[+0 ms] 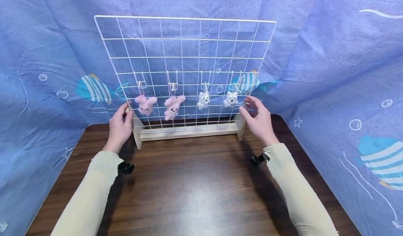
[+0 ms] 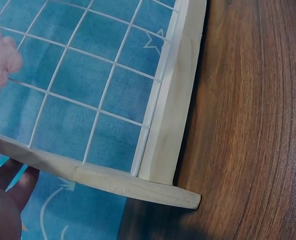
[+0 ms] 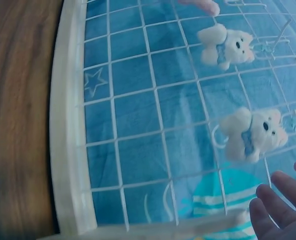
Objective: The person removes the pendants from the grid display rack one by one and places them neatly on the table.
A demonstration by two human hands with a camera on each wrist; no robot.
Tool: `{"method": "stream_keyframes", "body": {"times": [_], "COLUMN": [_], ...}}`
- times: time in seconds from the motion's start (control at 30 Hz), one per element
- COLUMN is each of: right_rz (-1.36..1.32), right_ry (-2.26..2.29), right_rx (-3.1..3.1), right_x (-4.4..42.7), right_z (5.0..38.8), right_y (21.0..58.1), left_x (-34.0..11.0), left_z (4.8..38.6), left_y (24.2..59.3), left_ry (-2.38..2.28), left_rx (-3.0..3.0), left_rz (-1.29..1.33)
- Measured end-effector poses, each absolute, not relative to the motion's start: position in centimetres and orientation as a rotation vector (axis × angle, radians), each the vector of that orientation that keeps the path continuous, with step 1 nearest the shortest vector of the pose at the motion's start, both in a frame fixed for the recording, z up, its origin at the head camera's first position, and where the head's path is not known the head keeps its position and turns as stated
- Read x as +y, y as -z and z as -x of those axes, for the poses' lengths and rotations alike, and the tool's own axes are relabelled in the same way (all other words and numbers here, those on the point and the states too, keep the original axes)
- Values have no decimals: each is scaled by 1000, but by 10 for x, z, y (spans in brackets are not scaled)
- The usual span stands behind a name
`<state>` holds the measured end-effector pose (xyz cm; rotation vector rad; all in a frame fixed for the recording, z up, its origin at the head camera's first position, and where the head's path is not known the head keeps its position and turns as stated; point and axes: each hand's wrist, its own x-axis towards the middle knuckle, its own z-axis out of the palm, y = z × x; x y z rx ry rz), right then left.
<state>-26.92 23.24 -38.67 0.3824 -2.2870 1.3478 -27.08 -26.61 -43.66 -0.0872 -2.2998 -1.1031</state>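
A white wire grid panel (image 1: pixel 185 18) stands upright in a wooden stand (image 1: pixel 189 134). From hooks on it hang two pink rabbit plush keychains (image 1: pixel 146 107) on the left and two white dog-like plush keychains (image 1: pixel 231 99) on the right. My left hand (image 1: pixel 119 127) grips the stand's left wooden upright (image 2: pixel 108 179), fingers behind it and thumb in front. Beside the right upright (image 1: pixel 240 127) is my right hand (image 1: pixel 259 121), its fingers loosely bent and spread. In the right wrist view those fingers hold nothing; whether they touch the upright I cannot tell.
The stand sits toward the back of a dark brown wooden table (image 1: pixel 189 187). Blue cloth (image 1: pixel 315 54) printed with fish and stars hangs behind and on both sides. Each wrist carries a small black camera (image 1: pixel 126 168).
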Motion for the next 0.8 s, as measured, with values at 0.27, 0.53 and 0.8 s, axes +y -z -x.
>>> {"method": "stream_keyframes", "body": {"times": [0.27, 0.53, 0.8], "right_rz": [-351, -290, -233], "right_ry": [-1385, -1420, -1365], "right_rx": [-2307, -2295, -2280], "right_x": [215, 203, 197], "right_z": [282, 289, 287], "right_y": [372, 363, 356], "left_x": [-266, -268, -266], "left_z": [272, 272, 271], "left_y": [437, 440, 440], "left_ry": [1109, 1105, 1093], "left_rx": [-2297, -2300, -2295], "left_rz": [61, 62, 46]}}
